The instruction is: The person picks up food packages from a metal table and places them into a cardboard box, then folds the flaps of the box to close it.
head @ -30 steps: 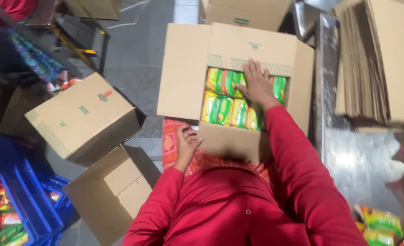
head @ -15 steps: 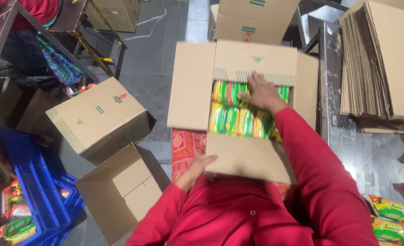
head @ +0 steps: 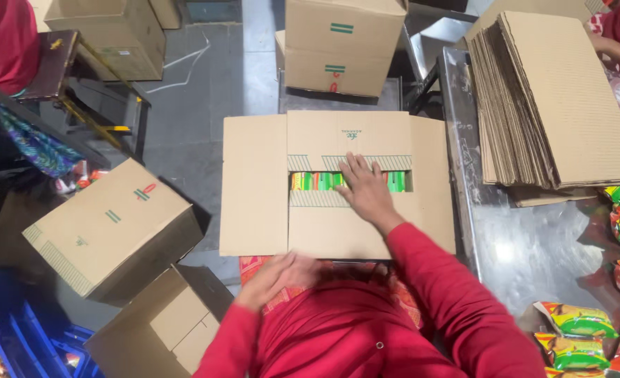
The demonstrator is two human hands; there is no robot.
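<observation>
The left hand (head: pixel 278 276), fingers spread flat and gripping nothing, rests at the near edge of the open brown cardboard carton (head: pixel 254 189) just in front of the person's red sleeves. Farther in, the right hand (head: pixel 366 192) lies open-palmed across the two half-closed inner flaps, holding nothing, over the green and yellow snack packets (head: pixel 317 181) in the gap. Closing it well calls for flat, even pressure so both flaps meet without catching packets.
</observation>
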